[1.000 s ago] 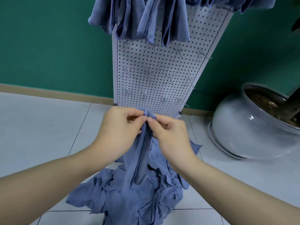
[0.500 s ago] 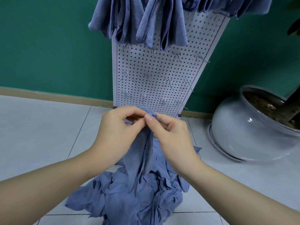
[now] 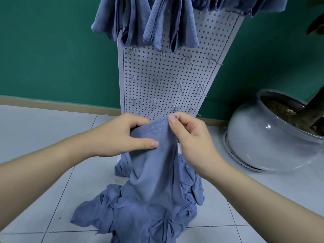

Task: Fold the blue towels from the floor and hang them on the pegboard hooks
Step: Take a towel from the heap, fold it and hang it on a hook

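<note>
Blue towel [image 3: 154,155] top edge pinched by left hand [image 3: 122,135], right hand [image 3: 191,137]; bare pegboard hooks [image 3: 157,82] above.

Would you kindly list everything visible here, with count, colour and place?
held towel: one, blue, pinched at its top edge by both hands, hanging down to the pile
towel pile: count unclear, blue, on the floor before the pegboard
hung towels: several, blue, draped along the pegboard's top
pegboard: one, white, against the wall
hooks: about a dozen bare, metal, in three rows
pot: one, grey, right, on the floor
wall: green
floor: pale tiles
left hand: grips the towel
right hand: pinches the towel
</note>
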Tool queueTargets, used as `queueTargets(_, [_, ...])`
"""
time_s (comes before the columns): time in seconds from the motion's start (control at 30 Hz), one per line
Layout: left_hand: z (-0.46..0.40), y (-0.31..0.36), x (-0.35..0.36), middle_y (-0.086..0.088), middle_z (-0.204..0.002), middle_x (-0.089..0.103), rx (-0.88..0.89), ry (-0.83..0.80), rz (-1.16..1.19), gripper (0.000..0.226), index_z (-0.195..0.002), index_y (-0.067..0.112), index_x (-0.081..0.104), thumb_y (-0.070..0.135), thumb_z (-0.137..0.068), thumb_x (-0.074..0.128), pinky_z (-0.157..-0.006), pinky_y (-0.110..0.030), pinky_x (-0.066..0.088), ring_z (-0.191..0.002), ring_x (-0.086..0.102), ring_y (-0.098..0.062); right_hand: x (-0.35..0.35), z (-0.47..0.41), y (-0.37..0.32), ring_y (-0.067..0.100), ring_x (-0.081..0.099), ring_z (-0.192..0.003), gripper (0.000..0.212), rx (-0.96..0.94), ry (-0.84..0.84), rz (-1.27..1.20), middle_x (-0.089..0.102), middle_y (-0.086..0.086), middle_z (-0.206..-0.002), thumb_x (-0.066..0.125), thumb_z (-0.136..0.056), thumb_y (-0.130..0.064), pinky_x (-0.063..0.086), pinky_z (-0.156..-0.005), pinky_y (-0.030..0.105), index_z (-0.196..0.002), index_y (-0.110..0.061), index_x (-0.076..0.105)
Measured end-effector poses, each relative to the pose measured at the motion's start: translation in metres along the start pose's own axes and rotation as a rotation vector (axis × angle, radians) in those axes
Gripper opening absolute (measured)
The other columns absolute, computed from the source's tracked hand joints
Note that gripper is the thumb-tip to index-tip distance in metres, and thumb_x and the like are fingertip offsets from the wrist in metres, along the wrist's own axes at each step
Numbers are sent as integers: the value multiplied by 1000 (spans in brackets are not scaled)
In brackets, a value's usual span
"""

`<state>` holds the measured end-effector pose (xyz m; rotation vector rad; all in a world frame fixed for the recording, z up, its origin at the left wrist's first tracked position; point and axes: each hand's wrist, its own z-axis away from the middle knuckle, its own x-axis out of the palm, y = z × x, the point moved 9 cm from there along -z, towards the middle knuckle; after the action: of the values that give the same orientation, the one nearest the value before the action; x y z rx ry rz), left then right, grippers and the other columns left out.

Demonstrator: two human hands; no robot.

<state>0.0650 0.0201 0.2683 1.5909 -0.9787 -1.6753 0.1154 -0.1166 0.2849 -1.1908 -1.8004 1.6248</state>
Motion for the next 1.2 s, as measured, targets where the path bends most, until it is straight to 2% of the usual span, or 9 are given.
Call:
queueTargets(0.13, [2, 6, -11, 7, -64, 53, 24, 140, 30, 33, -69, 17, 59, 31, -87, 82, -54, -18, 37, -61, 48, -6, -10, 0, -8, 4, 42, -70, 28, -88, 64, 173, 46, -14, -71, 47, -111, -19, 37, -67, 20, -84, -16, 56])
queueTargets(0.2, [3, 12, -15, -2, -64, 54, 62, 242, 33, 37, -70, 14, 58, 38, -83, 81, -54, -19, 36, -61, 47, -7, -11, 2, -11, 2, 41, -69, 27, -153, 110, 265, 45, -15, -71, 45, -111, -21, 36, -66, 18, -85, -21, 51])
queueTargets(0.43, [10, 25, -18, -9, -74, 66, 123, 416, 125, 27, -77, 10, 63, 32, -82, 78, -64, -28, 45, -67, 58, -14, -9, 3, 4, 11, 67, -82, 18, -31, 165, 0, 73, 8, -90, 61, -105, -24, 56, -73, 33, -101, -7, 68])
queueTargets(0.57, [13, 20, -28, -9, -74, 68, 77, 476, 138, 23, -80, 10, 66, 24, -83, 84, -62, -22, 45, -66, 57, -9, -15, -3, 4, 21, 47, -72, 46, -25, 177, 50, 54, 34, -79, 60, -105, -33, 41, -66, 44, -85, 8, 63])
queueTargets(0.73, [13, 26, -31, -2, -84, 63, 124, 322, -38, 31, -113, 37, 55, 37, -89, 76, -74, -45, 53, -73, 60, -32, -29, -6, -7, 14, 34, -69, 45, -72, 252, 102, 35, 10, -71, 51, -110, -25, 31, -62, 31, -77, 4, 44])
queueTargets(0.8, [17, 37, -25, 5, -91, 62, 193, 241, -96, 34, -119, 42, 54, 30, -94, 72, -74, -42, 54, -76, 59, -24, -36, -8, -9, 12, 31, -68, 45, -87, 287, 119, 33, 4, -72, 48, -111, -23, 29, -60, 28, -76, 4, 40])
queueTargets(0.9, [20, 51, -13, 13, -102, 65, 241, 171, -47, 32, -116, 36, 65, 17, -92, 74, -62, -18, 53, -77, 62, -5, -47, -9, -16, 9, 31, -66, 44, -122, 350, 173, 34, 5, -71, 46, -111, -20, 30, -58, 22, -78, 7, 39])
queueTargets(1.07, [17, 42, -4, 8, -99, 66, 141, 177, 115, 29, -103, 28, 66, 11, -84, 80, -51, -42, 60, -57, 65, -18, -55, -7, -27, 9, 31, -65, 42, -202, 399, 293, 34, 1, -69, 43, -112, -20, 31, -61, 27, -74, -3, 37])
queueTargets(1.2, [16, 38, -6, 0, -81, 70, 107, 176, 156, 14, -80, 20, 68, 21, -81, 83, -54, -39, 59, -54, 66, -23, -59, -7, -32, 9, 31, -63, 42, -257, 413, 358, 32, -9, -65, 43, -111, -21, 31, -60, 31, -71, -22, 32])
